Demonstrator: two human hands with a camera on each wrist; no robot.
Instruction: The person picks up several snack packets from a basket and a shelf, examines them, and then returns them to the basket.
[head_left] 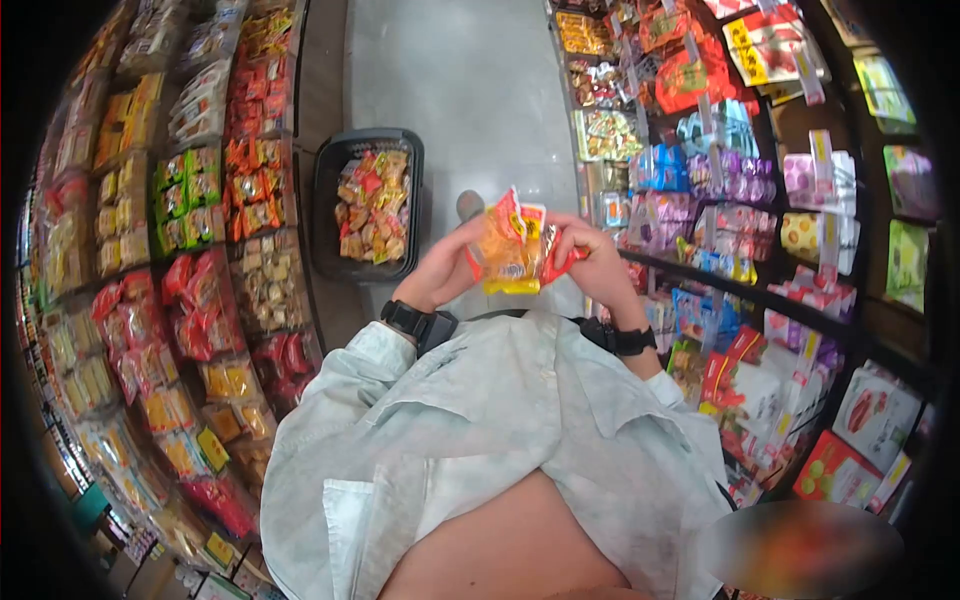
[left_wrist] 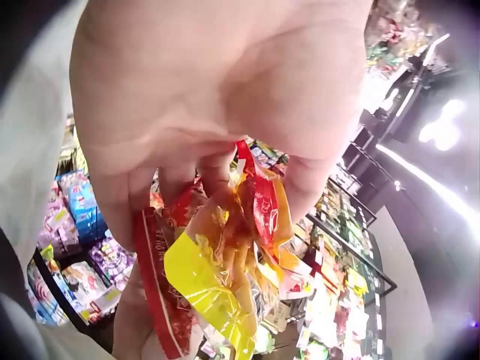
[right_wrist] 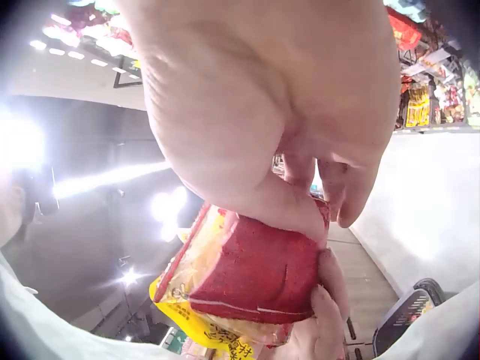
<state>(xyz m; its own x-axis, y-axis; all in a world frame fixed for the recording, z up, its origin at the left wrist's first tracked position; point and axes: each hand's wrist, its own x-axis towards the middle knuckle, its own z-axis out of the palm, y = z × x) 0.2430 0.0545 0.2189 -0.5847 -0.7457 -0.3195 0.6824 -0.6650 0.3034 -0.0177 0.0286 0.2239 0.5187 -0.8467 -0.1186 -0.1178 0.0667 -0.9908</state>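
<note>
Both hands hold small, shiny snack packets in front of the body. My left hand [head_left: 447,262] grips a clear packet with a yellow edge [head_left: 512,258] from the left, its thumb and fingers at the packet's sides. In the left wrist view, a red strip of wrapper [left_wrist: 166,289] shows beside the yellow part [left_wrist: 206,285]. My right hand [head_left: 597,262] pinches a red wrapper [head_left: 560,268] at the right side. Seen from the right wrist, the thumb lies across this red wrapper [right_wrist: 259,266], with a yellow printed edge [right_wrist: 191,326] below it. The fingertips are partly hidden behind the wrappers.
On the floor at the left stands a black basket [head_left: 325,225] holding many wrapped snacks [head_left: 375,205]. Shelves of bagged snacks [head_left: 265,185] line the left. More shelves, with a dark rail [head_left: 760,296], stand close by my right hand. Grey floor [head_left: 450,90] runs ahead between them.
</note>
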